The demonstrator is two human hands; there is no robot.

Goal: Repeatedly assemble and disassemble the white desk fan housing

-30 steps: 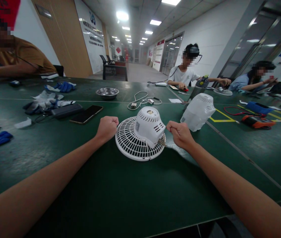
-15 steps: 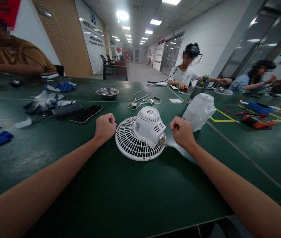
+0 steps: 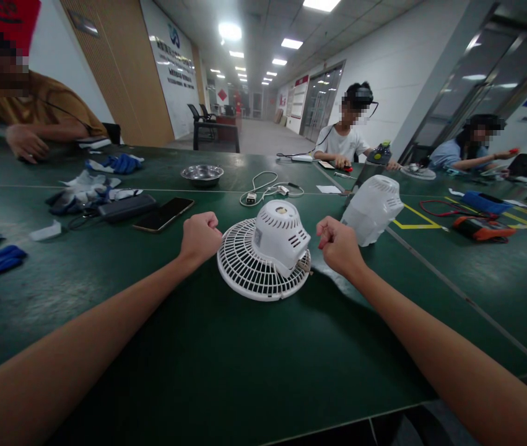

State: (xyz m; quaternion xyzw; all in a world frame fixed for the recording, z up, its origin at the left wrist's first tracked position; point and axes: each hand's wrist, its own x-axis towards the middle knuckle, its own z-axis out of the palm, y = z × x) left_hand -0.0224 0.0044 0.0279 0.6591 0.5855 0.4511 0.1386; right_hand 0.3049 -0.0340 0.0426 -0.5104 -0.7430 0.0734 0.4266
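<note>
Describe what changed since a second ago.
The right hand has drawn slightly right, away from the white fan housing. The white-shirted co-worker's reaching hand has pulled in toward their body; the brown-shirted co-worker's hand has come into view at left. Neither foreground hand took hold of or released anything. The housing, grille and left hand look nearly unchanged.

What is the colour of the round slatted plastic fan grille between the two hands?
White; the fan grille shows best in the head view.
</note>
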